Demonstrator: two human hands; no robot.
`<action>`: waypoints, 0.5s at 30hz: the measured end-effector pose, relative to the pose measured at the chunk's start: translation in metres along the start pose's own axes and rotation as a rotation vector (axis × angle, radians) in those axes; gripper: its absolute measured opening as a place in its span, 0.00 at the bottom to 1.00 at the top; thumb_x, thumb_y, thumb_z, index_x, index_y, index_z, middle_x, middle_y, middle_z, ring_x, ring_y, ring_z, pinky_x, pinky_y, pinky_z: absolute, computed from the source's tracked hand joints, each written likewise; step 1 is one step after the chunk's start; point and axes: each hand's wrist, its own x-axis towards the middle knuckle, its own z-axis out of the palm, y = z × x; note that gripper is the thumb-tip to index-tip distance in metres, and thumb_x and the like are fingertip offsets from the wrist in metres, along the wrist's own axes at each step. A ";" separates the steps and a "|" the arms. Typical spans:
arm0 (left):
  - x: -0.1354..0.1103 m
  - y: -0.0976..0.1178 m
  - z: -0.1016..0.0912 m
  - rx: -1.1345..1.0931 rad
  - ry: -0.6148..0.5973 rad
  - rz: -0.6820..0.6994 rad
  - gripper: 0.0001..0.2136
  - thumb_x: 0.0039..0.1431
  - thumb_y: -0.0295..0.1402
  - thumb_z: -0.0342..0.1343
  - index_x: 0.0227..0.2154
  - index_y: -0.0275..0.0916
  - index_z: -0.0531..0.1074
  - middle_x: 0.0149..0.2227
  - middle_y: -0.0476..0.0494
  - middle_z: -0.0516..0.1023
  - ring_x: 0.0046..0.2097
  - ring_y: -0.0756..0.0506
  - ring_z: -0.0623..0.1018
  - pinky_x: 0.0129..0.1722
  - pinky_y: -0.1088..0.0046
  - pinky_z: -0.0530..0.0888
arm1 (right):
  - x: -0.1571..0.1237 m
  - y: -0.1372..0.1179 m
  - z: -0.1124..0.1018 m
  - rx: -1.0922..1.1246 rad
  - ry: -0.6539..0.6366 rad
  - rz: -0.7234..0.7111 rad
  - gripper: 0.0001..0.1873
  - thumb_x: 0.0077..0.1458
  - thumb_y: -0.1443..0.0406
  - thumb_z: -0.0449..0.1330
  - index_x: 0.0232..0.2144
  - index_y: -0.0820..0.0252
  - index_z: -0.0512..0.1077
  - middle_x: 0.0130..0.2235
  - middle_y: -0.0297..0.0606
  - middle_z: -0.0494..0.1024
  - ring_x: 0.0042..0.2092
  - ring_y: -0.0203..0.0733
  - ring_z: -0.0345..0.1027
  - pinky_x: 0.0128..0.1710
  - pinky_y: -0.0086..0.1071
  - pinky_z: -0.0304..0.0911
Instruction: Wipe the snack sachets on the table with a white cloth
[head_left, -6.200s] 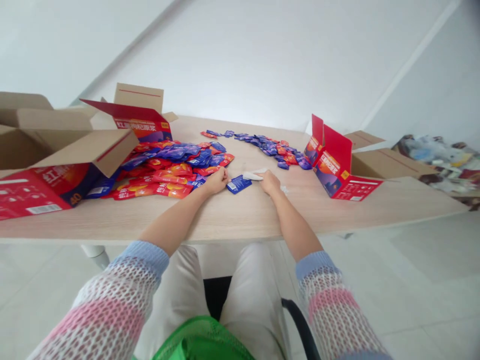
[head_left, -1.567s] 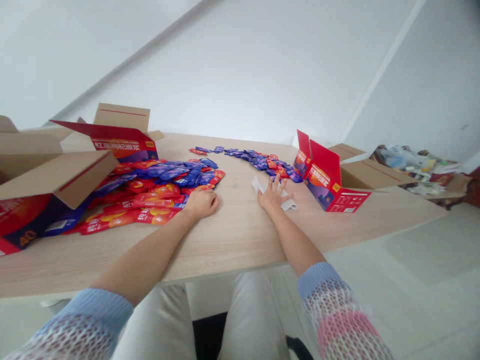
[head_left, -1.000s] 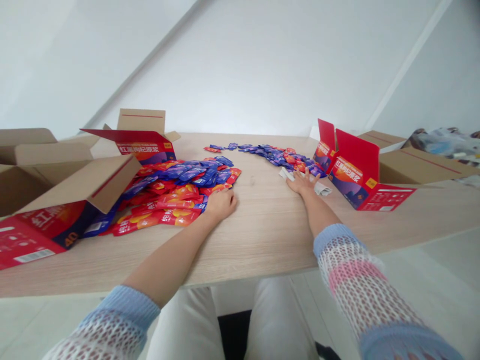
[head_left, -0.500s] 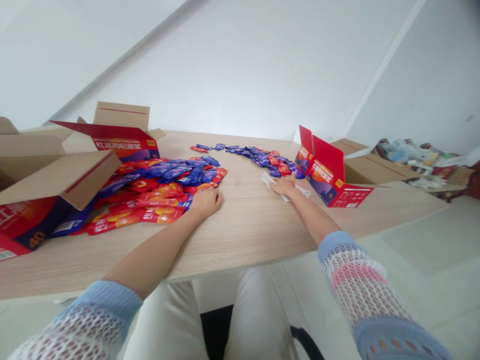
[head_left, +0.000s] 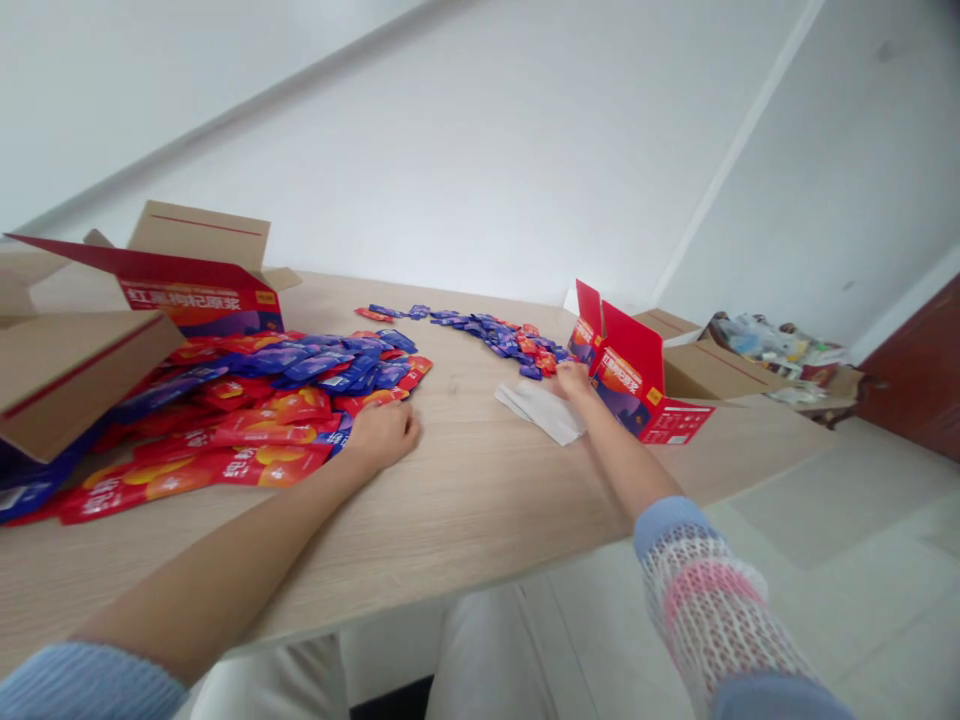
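My left hand (head_left: 384,434) rests on the table, its fingers curled into a loose fist, against the right edge of a heap of larger red and blue sachets (head_left: 270,465). Nothing shows in that fist. Across the table, my right hand (head_left: 574,381) reaches to the near right end of a pile of small blue and red sachets (head_left: 499,335). Its fingertips are too small and hidden to show whether they grip one. Just left of my right wrist lie white paper sheets (head_left: 546,410), apart from the hand.
An open red carton (head_left: 630,385) stands to the right of my right hand. At the left are another open red carton (head_left: 206,290) and a nearer cardboard box (head_left: 90,365). A white wall backs the table (head_left: 450,500). Plastic bags (head_left: 765,335) lie on furniture at far right.
My right hand has left the white paper and moved forward to the small sachets. The left hand keeps its curled pose beside the heap. The view has turned slightly right.
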 end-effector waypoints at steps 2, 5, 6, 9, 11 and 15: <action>0.000 0.000 0.002 0.011 0.002 0.001 0.14 0.58 0.36 0.43 0.27 0.37 0.72 0.32 0.38 0.78 0.34 0.40 0.76 0.39 0.63 0.68 | 0.024 0.006 0.002 -0.039 -0.032 0.113 0.20 0.56 0.63 0.47 0.46 0.62 0.74 0.46 0.45 0.75 0.49 0.47 0.67 0.50 0.35 0.59; 0.001 -0.001 0.005 0.010 0.004 0.006 0.14 0.58 0.36 0.43 0.28 0.37 0.72 0.32 0.38 0.77 0.35 0.40 0.76 0.40 0.63 0.67 | 0.049 0.016 0.007 -0.100 -0.088 0.243 0.20 0.54 0.62 0.52 0.47 0.61 0.73 0.48 0.47 0.73 0.50 0.49 0.66 0.50 0.36 0.59; 0.001 -0.001 0.005 0.005 0.006 0.007 0.14 0.58 0.36 0.43 0.28 0.37 0.72 0.33 0.38 0.77 0.35 0.40 0.76 0.40 0.62 0.67 | 0.054 0.021 0.010 -0.118 -0.104 0.270 0.22 0.53 0.61 0.53 0.49 0.61 0.72 0.50 0.47 0.72 0.51 0.50 0.65 0.51 0.38 0.59; 0.001 -0.002 0.007 -0.021 0.004 0.008 0.14 0.58 0.36 0.43 0.28 0.37 0.72 0.33 0.38 0.77 0.35 0.40 0.76 0.41 0.62 0.67 | 0.056 0.039 0.020 -0.164 -0.140 0.334 0.30 0.52 0.56 0.56 0.55 0.64 0.65 0.56 0.53 0.65 0.56 0.53 0.58 0.54 0.41 0.55; 0.001 -0.002 0.007 -0.031 -0.001 0.007 0.13 0.58 0.36 0.43 0.27 0.38 0.71 0.33 0.38 0.77 0.35 0.40 0.76 0.41 0.62 0.67 | 0.051 0.052 0.027 -0.184 -0.157 0.389 0.36 0.51 0.52 0.56 0.57 0.67 0.61 0.58 0.57 0.60 0.58 0.56 0.54 0.55 0.46 0.52; 0.002 -0.003 0.008 -0.017 -0.002 0.023 0.13 0.58 0.36 0.43 0.27 0.38 0.71 0.32 0.38 0.77 0.33 0.39 0.76 0.39 0.61 0.67 | 0.041 0.064 0.042 -0.320 -0.076 0.445 0.36 0.53 0.48 0.54 0.56 0.68 0.63 0.58 0.58 0.60 0.60 0.60 0.48 0.56 0.53 0.44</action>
